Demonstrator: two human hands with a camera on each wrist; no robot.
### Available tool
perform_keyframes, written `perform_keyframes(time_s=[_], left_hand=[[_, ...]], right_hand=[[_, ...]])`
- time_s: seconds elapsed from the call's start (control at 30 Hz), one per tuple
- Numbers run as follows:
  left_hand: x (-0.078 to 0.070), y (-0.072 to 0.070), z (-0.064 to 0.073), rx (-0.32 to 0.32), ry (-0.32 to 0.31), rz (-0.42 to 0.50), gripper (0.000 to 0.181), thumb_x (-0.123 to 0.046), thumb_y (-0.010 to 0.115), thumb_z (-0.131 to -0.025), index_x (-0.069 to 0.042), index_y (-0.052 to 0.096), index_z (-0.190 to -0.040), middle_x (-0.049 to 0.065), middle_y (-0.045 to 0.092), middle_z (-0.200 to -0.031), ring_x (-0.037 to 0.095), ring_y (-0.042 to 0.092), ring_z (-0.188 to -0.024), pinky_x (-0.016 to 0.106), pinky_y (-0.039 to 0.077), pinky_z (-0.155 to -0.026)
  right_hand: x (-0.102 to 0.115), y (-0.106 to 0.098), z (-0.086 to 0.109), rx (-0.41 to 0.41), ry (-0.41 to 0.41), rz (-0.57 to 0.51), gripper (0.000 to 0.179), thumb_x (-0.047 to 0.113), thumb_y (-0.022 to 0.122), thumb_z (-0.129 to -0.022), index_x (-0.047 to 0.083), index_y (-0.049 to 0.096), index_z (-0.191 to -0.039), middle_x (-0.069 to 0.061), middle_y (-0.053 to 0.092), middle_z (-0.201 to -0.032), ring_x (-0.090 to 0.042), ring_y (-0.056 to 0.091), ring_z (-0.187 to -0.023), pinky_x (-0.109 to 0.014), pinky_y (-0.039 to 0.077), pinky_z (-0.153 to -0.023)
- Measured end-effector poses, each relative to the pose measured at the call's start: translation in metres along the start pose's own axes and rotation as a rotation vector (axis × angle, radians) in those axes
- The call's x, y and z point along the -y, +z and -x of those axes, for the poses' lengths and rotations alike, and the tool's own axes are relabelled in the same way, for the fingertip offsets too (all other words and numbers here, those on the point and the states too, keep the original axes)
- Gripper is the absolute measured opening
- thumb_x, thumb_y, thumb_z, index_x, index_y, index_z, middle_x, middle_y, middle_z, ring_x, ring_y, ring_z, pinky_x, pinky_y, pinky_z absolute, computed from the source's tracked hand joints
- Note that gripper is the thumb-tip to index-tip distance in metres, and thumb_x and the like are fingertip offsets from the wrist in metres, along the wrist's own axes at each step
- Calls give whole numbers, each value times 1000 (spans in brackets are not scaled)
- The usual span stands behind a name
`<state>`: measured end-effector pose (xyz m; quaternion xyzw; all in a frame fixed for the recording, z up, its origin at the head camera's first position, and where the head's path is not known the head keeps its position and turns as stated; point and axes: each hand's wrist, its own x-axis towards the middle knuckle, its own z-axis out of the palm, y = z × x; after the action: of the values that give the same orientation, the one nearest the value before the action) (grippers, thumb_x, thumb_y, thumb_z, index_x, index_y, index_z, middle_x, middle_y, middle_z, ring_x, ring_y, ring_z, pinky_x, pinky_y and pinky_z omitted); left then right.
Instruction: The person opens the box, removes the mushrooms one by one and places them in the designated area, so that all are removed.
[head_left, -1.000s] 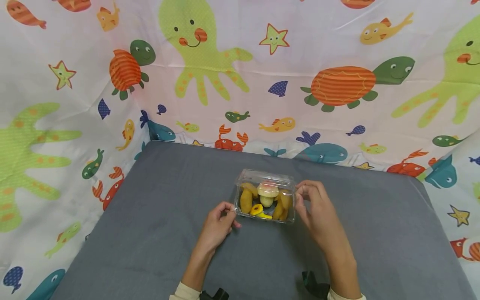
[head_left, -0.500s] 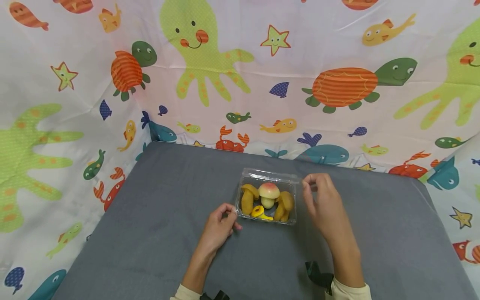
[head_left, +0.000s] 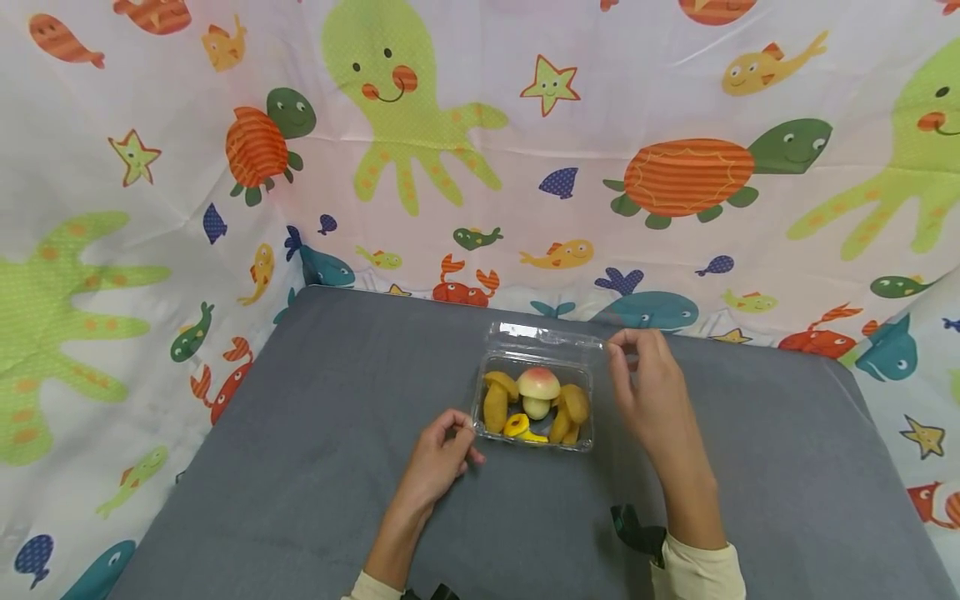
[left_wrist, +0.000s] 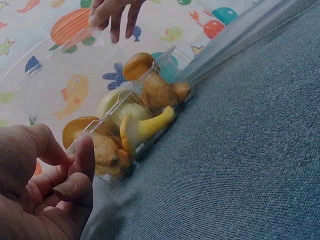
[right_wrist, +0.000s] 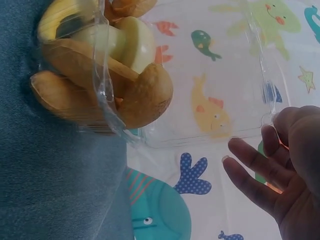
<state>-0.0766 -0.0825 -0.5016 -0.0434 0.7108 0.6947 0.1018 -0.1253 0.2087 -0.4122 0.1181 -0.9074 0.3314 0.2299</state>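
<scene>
A clear plastic clamshell box (head_left: 555, 447) stands in the middle of the table in the head view, its hinged lid (head_left: 543, 335) raised at the back. Inside lie brown mushrooms (head_left: 495, 407), a pale mushroom with a reddish cap (head_left: 538, 385) and a yellow mushroom (left_wrist: 145, 127). They look like toys. My left hand (head_left: 438, 457) pinches the box's near left corner between thumb and finger. With thumb and index finger, my right hand (head_left: 651, 396) pinches the lid's free corner; its other fingers extend in the right wrist view.
Grey cloth (head_left: 315, 433) covers the table. A white curtain (head_left: 450, 167) printed with sea animals hangs along the back and sides. Dark straps (head_left: 636, 533) sit near both wrists, by the cream sleeves (head_left: 697, 571).
My right hand has moved up and away to the back right, swinging the lid from over the mushrooms to upright or beyond. The left hand has stayed at the box corner.
</scene>
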Motion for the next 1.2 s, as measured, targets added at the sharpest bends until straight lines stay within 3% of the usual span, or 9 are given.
perform_keyframes(time_s=[0.67,0.97,1.2], left_hand=[[0,-2,-1,18,-11,-12,11,-11,58,-103,-3,65,-108,22,66,-97,26,73,-77,22,45,-57],[2,-3,-3,32,-16,-15,11,-13,57,-104,-6,64,-108,10,68,-84,27,71,-73,23,44,-55],[3,-3,-3,31,-13,6,11,-11,58,-104,-3,63,-108,15,66,-89,24,69,-70,21,41,-54]], right_hand=[[-13,10,-21,-38,33,-59,24,19,56,-111,-2,62,-119,-17,61,-112,-36,69,-106,-55,59,-86],[-17,13,-24,-35,50,-72,24,19,59,-110,1,64,-125,-15,62,-118,-36,69,-110,-56,59,-85],[-22,18,-25,-13,82,-86,26,13,64,-107,4,62,-131,-14,65,-120,-34,69,-111,-56,59,-87]])
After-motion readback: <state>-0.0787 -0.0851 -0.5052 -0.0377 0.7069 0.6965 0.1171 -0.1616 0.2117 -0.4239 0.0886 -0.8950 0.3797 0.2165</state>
